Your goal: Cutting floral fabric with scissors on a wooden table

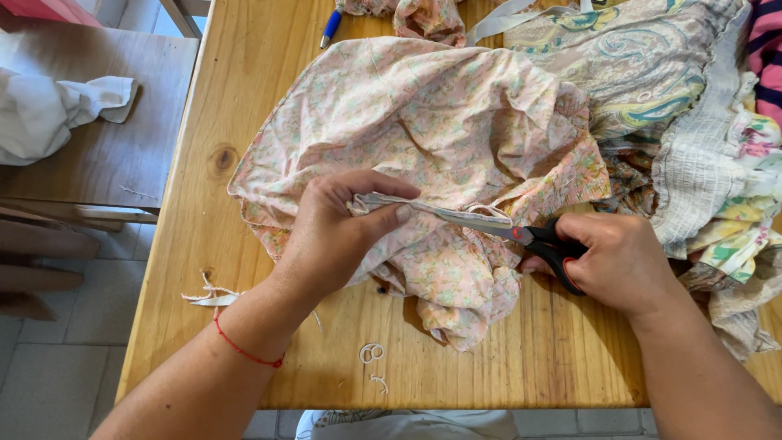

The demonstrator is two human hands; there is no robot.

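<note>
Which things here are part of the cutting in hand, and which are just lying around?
In use: pink floral cotton fabric, pinched by left hand; black-handled steel scissors, in right hand.

Lying about: paisley cloth pile, white cloth on bench, blue pen, thread scraps on wooden table.

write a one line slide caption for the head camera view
Left hand pinches a seam of pink floral fabric while right hand cuts along it with black-handled scissors on a wooden table.
</note>
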